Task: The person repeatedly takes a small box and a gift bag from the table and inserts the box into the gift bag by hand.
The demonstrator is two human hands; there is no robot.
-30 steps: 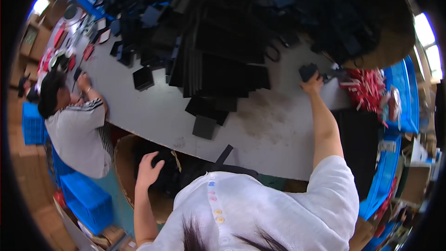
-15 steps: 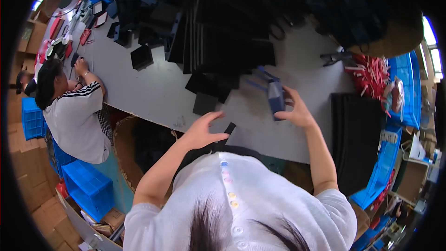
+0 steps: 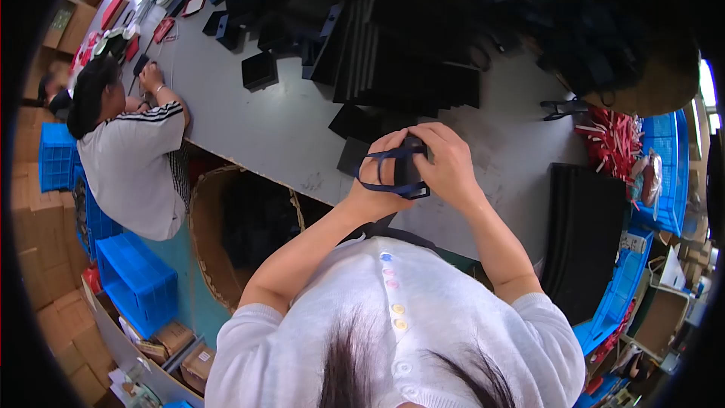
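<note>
Above the table's near edge, a small dark box with navy ribbon loops [image 3: 408, 171] is held between my two hands. My left hand [image 3: 375, 195] is closed round its left and near side, with the ribbon looping over the fingers. My right hand [image 3: 451, 168] grips the box from the right, its fingertips meeting the left hand's at the far end. The fingers hide much of the box. Just beyond my hands, flat black pieces [image 3: 355, 122] lie on the grey table [image 3: 498, 159].
A tall black stack of panels [image 3: 408, 68] stands ahead. Black boxes [image 3: 260, 70] are scattered to its left, red ribbons [image 3: 610, 140] lie at right beside a black stack [image 3: 585, 234]. A co-worker [image 3: 132, 159] sits left, near a blue crate [image 3: 140, 279] and an open carton [image 3: 202, 234].
My right hand has brought the ribboned box left and toward me. My left hand, open and apart from it before, has closed on it too. The whole view has shifted slightly.
</note>
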